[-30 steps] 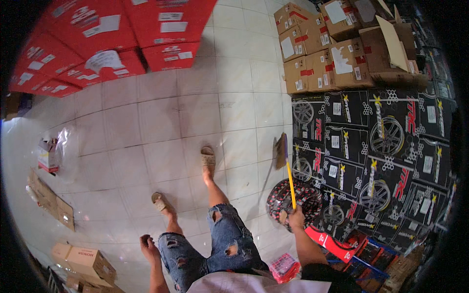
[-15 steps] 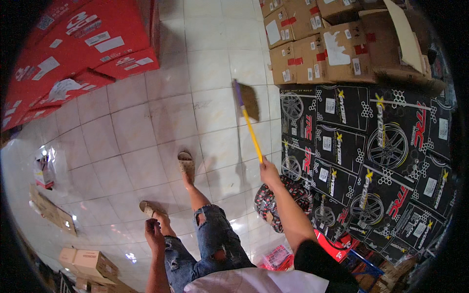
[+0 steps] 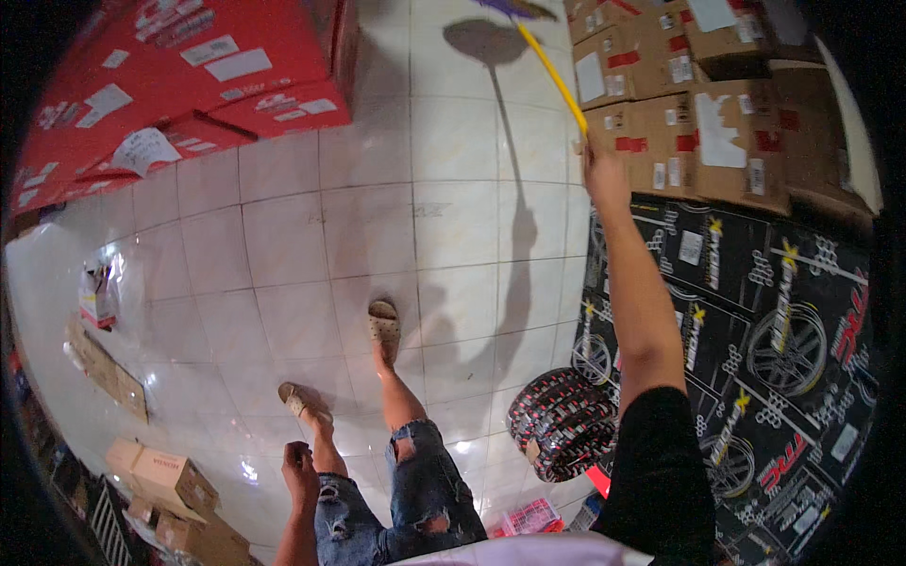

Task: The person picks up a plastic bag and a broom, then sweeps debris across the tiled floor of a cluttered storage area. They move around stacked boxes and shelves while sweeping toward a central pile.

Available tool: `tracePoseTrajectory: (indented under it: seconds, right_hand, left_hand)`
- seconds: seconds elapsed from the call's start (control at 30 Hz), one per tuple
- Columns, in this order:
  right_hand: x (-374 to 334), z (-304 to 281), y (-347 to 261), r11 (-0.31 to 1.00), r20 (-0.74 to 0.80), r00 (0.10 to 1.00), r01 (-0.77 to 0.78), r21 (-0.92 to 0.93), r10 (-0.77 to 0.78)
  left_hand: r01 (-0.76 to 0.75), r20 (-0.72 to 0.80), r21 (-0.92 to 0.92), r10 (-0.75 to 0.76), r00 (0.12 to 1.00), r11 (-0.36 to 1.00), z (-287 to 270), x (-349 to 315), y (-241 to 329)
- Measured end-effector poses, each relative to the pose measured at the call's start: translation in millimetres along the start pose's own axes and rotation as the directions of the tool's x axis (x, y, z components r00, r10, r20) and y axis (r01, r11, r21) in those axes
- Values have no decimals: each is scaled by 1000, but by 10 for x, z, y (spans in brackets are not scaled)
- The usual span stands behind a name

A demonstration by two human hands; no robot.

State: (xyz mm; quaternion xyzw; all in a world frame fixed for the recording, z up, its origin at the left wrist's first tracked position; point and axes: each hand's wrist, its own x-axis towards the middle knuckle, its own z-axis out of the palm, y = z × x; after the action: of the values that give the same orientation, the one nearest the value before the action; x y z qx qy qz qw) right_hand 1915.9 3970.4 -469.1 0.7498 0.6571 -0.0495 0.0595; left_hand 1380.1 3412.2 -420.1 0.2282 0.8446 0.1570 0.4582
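A broom with a yellow handle [image 3: 554,77] is held up by my right hand [image 3: 605,177], which is closed around the handle's lower end. The purple broom head [image 3: 514,8] is at the far edge, partly cut off by the frame. My right arm stretches forward past stacked boxes, and the broom's shadow falls on the tiles. Beside my left leg hangs my left hand [image 3: 300,468], its fingers curled in and nothing showing in them.
Pale floor tiles [image 3: 373,226] lie under my sandalled feet. Large red boxes [image 3: 217,85] stand at far left. Brown cartons [image 3: 651,141] and black wheel boxes [image 3: 736,283] line the right. Near my right side sit patterned tyres [image 3: 557,424]. Small cartons [image 3: 175,481] lie at near left.
My right hand has swung forward and up to the right, carrying the broom from low over the tiles to the far edge. The left hand stays by my leg.
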Motion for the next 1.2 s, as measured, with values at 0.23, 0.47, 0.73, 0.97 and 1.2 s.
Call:
tracePoseTrajectory:
  seconds: [0.23, 0.47, 0.73, 0.97, 1.2]
  right_hand:
    - [785, 1312, -1288, 996, 160, 985, 70, -61, -60]
    - [177, 1678, 106, 987, 266, 956, -91, -134, 124]
    - [-2418, 1209, 824, 949, 397, 876, -313, 31, 276]
    - [-3533, -177, -114, 647, 671, 690, -647, 403, 273]
    - [-3529, -993, 616, 909, 345, 872, -403, 104, 347]
  left_hand:
    - [150, 9, 52, -151, 989, 987, 304, 4, -234]
    - [134, -11, -153, -137, 991, 979, 293, 60, -72]
    - [90, 63, -286, -75, 995, 954, 416, 47, 193]
    - [32, 41, -330, -19, 999, 944, 340, -84, 435]
    - [86, 10, -348, -89, 996, 934, 54, -166, 273]
